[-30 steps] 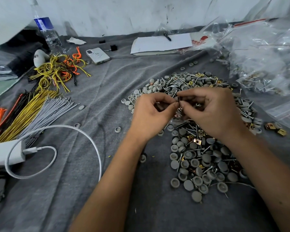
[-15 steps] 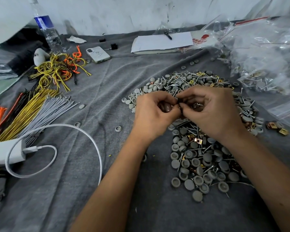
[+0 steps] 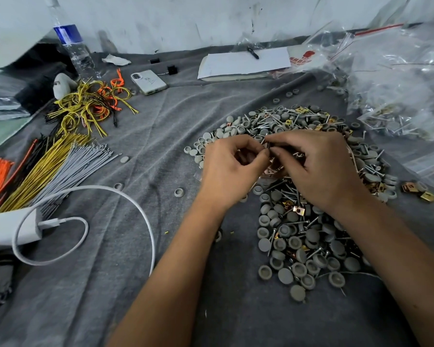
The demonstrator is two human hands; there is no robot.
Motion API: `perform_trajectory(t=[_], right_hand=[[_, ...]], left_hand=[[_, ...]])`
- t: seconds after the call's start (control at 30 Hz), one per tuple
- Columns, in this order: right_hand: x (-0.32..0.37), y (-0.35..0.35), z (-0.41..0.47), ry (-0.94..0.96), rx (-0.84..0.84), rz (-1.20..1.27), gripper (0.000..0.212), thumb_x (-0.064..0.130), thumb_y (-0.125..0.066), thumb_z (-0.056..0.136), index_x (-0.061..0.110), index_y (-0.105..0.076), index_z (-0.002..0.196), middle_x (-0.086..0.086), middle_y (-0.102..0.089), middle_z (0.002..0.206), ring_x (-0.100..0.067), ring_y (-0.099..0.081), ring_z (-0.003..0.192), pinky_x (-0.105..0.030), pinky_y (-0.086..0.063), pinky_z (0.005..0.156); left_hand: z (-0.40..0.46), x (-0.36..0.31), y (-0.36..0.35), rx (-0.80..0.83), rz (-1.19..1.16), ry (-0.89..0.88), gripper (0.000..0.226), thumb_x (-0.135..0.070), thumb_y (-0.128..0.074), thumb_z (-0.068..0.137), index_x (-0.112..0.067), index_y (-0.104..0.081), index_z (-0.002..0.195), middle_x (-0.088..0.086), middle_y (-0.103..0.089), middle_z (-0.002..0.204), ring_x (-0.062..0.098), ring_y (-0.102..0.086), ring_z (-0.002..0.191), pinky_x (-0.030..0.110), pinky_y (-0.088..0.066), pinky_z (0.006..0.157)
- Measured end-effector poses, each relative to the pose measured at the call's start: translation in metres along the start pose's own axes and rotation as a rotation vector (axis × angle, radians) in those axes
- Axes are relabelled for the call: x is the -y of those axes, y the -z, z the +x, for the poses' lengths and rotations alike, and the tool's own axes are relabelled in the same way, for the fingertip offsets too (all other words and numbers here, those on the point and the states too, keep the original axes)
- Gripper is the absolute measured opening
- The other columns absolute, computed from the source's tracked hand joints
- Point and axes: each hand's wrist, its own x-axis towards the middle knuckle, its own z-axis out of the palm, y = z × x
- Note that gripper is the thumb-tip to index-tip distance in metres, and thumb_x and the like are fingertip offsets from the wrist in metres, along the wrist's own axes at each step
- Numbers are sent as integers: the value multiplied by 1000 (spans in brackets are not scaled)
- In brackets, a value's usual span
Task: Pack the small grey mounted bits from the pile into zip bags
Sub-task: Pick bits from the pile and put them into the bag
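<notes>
We count two hands, the left hand (image 3: 229, 169) and the right hand (image 3: 321, 166), over one pile of grey caps, screws and brass clips (image 3: 308, 236), its pieces too many to count. Far left we see one water bottle (image 3: 72, 46), one phone (image 3: 148, 81) and one notepad (image 3: 243, 62). Near left lies one white charger (image 3: 8, 227). Two brass clips (image 3: 419, 191) sit apart at right.

We can read no text: the red print on the plastic bag (image 3: 301, 58) and the water bottle's blue label (image 3: 67, 33) are both too blurred.
</notes>
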Motion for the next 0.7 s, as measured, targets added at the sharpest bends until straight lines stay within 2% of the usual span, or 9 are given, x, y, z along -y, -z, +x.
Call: perform_trajectory(t=[0.2, 0.43, 0.57, 0.7], right_hand=[[-1, -2, 0, -36, 10, 47, 23, 4, -69, 96, 5, -75, 118, -5, -76, 111, -10, -71, 97, -7, -50, 88], [-3, 2, 1, 12, 69, 50, 25, 0, -71, 93, 4, -75, 117, -7, -77, 110, -14, -72, 99, -9, -50, 90], [-4, 4, 2, 86, 58, 5, 20, 1, -71, 92, 4, -78, 111, -7, -76, 104, -13, -70, 95, -19, -53, 90], [-6, 5, 3, 94, 56, 10, 18, 6, -74, 92, 5, -79, 109, -3, -76, 101, -10, -68, 92, -14, -50, 89]], left_hand=[[-2, 1, -8, -13, -53, 17, 12, -16, -69, 87, -15, -74, 77, 1, -71, 64, 8, -58, 54, 27, -45, 51], [-3, -1, -6, -1, -68, 42, 11, -13, -69, 80, -14, -69, 69, 0, -61, 54, 5, -46, 48, 22, -35, 48], [-4, -3, -5, 14, -71, 42, 12, -14, -66, 79, -12, -70, 68, 6, -65, 58, 7, -48, 49, 23, -37, 48], [-4, -2, -4, 27, -72, 45, 13, -18, -66, 79, -11, -70, 69, 9, -65, 59, 8, -48, 49, 24, -36, 49]])
